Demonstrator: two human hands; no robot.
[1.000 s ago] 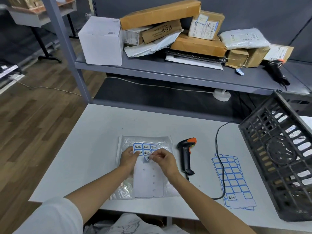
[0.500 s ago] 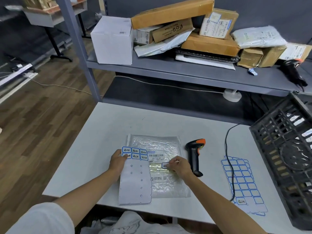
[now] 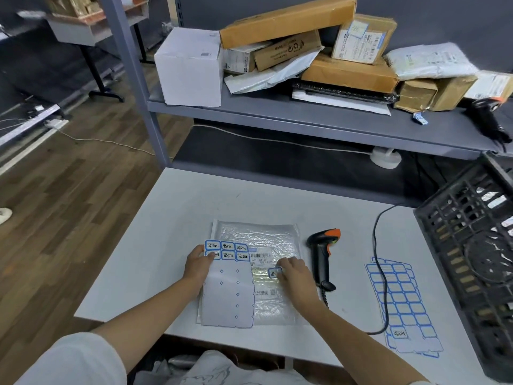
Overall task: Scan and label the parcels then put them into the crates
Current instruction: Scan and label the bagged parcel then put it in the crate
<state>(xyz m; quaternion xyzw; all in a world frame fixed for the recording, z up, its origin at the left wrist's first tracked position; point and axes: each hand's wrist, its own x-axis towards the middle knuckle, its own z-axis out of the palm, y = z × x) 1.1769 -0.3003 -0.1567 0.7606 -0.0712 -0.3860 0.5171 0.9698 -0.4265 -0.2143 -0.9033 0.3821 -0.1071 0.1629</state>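
The left hand point(image 3: 197, 265) pinches the label sheet point(image 3: 228, 287); right hand point(image 3: 294, 273) fingers press a small label point(image 3: 274, 272) onto the clear parcel point(image 3: 266, 240). A shelf box point(image 3: 288, 48) reads "MADE IN CHINA".

White table point(image 3: 172, 240) – clear parcel point(image 3: 266, 237), scanner point(image 3: 322, 254), label sheets point(image 3: 402, 307), black crate point(image 3: 472, 245)

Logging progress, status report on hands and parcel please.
Left hand holds label sheet. Right hand presses sticker onto clear parcel. Nothing blocking.

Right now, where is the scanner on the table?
In the head view the scanner lies on the white table, just right of the clear parcel and the right hand, left of its black cable.
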